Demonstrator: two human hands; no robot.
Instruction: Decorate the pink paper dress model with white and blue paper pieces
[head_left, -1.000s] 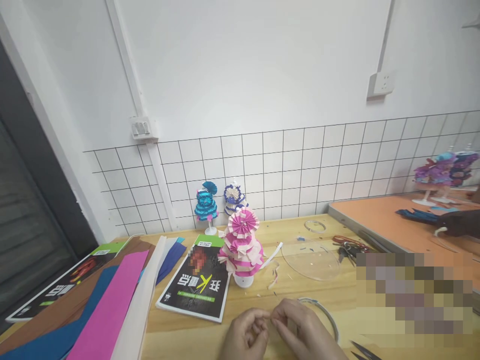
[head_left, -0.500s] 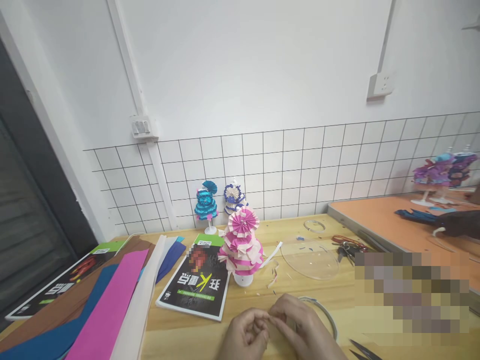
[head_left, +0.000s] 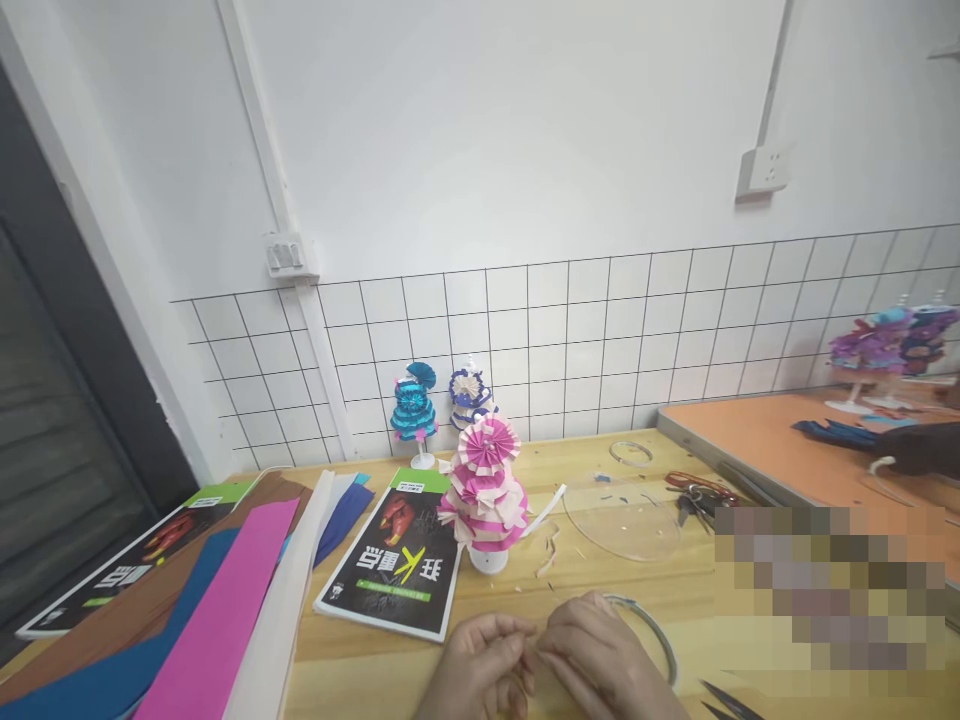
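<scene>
My left hand (head_left: 480, 665) and my right hand (head_left: 600, 655) are close together low over the wooden table, fingertips bent and pinched toward each other. Whatever is between them is too small or hidden to make out. Just beyond stands a small tiered dress of pink and cream paper (head_left: 487, 495) with a pleated rosette, on a white stand (head_left: 489, 560). A ring-shaped roll (head_left: 661, 640), probably tape, lies partly behind my right hand. Dark scissor blades (head_left: 727, 700) show at the bottom edge, to the right of that hand.
Left lie a black book (head_left: 390, 560) and pink paper strips (head_left: 217, 610) among other coloured sheets. A teal paper dress (head_left: 412, 405) and a blue-white one (head_left: 470, 395) stand at the back. Right are a clear disc (head_left: 622, 520), keys (head_left: 697, 500) and an orange table (head_left: 765, 440).
My fingers have shifted slightly, with the left hand turned a little and moved a bit left. Both stay pinched close together. The objects on the table stay put.
</scene>
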